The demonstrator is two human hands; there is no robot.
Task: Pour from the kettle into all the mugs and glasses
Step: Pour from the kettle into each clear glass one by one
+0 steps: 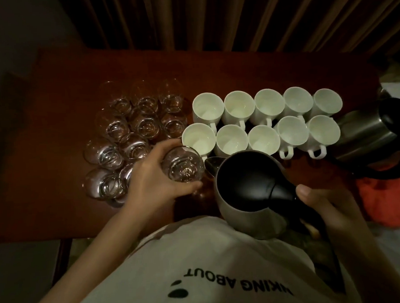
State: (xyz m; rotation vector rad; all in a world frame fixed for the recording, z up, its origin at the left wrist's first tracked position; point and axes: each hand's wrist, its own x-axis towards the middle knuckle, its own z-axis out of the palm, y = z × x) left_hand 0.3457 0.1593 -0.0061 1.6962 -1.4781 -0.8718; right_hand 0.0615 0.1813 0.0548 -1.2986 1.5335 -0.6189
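Note:
My right hand (329, 204) grips the black handle of a steel kettle (249, 190) with a black lid, held near the table's front edge, spout pointing left. My left hand (154, 179) holds a clear glass (183, 166) just left of the spout. Several more clear glasses (124, 132) stand grouped on the left of the table. Several white mugs (262, 122) stand in two rows on the right, handles toward me.
A second steel kettle (367, 140) with a black handle stands at the right end of the dark wooden table (55, 159). Something red (387, 199) lies by the table's right edge. Dark curtains (233, 17) hang behind the table.

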